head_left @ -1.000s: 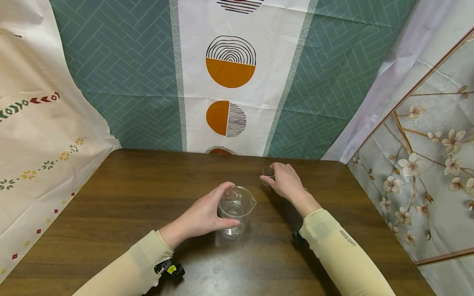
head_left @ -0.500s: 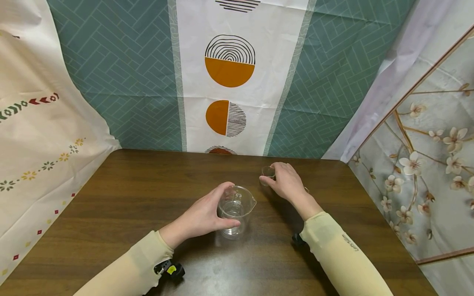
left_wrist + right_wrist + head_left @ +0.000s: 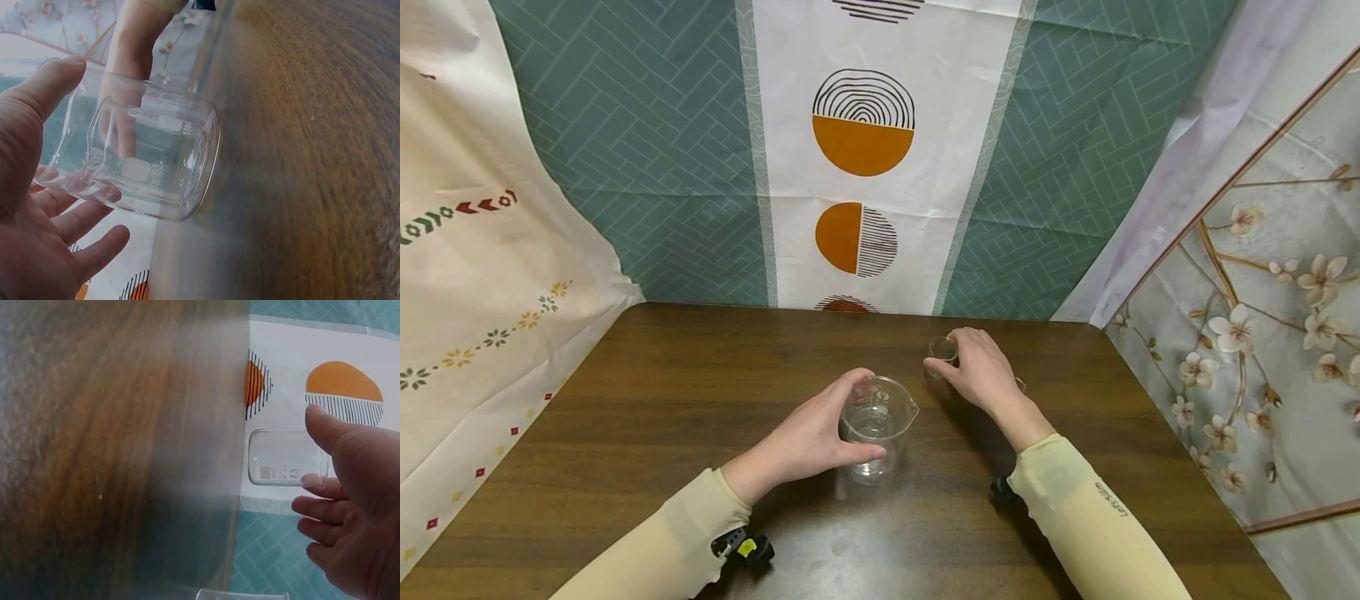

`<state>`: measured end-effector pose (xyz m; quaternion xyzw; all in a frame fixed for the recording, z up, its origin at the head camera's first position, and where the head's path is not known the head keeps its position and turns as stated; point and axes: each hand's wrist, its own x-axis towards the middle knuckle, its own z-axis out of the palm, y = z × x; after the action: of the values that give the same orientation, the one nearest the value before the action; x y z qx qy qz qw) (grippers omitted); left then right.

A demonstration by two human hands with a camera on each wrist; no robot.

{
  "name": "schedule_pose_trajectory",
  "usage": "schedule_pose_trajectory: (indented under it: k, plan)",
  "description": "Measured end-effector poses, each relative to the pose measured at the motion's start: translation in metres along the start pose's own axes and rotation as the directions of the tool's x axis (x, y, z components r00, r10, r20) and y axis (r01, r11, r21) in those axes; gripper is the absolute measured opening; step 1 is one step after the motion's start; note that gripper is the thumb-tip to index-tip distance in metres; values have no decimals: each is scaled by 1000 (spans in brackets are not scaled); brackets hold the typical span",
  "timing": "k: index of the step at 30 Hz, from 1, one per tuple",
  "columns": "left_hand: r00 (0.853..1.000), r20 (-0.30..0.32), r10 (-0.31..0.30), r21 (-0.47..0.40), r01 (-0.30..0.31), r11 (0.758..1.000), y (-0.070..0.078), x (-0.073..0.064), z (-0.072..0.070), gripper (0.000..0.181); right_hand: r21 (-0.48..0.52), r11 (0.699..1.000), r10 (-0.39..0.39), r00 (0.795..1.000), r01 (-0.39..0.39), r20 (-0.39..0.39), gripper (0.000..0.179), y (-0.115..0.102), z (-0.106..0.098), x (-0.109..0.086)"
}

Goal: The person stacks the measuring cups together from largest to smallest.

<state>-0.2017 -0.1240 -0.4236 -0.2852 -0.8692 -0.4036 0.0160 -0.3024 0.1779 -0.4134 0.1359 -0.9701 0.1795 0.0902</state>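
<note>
In the head view my left hand (image 3: pixel 820 433) holds a large glass beaker (image 3: pixel 895 417) from its left side, thumb in front and fingers behind. A smaller beaker (image 3: pixel 134 150) nests inside it, as the left wrist view shows. Farther back, my right hand (image 3: pixel 981 367) reaches round a small clear beaker (image 3: pixel 281 459), thumb on one side and index finger on the other near its rim. That beaker stands upright on the table, partly covered by the hand in the head view.
Just right of my right wrist, a bit of another glass rim (image 3: pixel 1021 385) shows, mostly hidden; its glass (image 3: pixel 244 595) enters the right wrist view's bottom edge. The brown wooden table (image 3: pixel 700 375) meets a patterned curtain (image 3: pixel 692 250) at the back and a floral panel (image 3: pixel 1262 333) at right.
</note>
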Motion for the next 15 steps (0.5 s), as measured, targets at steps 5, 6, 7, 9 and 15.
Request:
schedule_pose_trajectory:
  k: [5, 6, 7, 9, 15]
  plan:
    - [1000, 1, 0, 4, 0, 1000, 0, 0, 0, 96, 4, 1000, -13, 1000, 13, -18, 64, -1, -2, -1]
    - [1000, 1, 0, 6, 0, 1000, 0, 0, 0, 96, 5, 1000, -15, 1000, 15, -19, 64, -2, -3, -2]
    - [1000, 0, 0, 7, 0, 1000, 0, 1, 0, 96, 6, 1000, -15, 1000, 16, -21, 64, -2, -4, -2]
    - [1000, 0, 2, 9, -2, 1000, 0, 1, 0, 96, 8, 1000, -16, 1000, 17, -26, 63, -3, -5, -3]
    - [1000, 2, 2, 4, -2, 1000, 0, 0, 0, 96, 7, 1000, -25, 999, 25, -41, 63, -2, -4, -4]
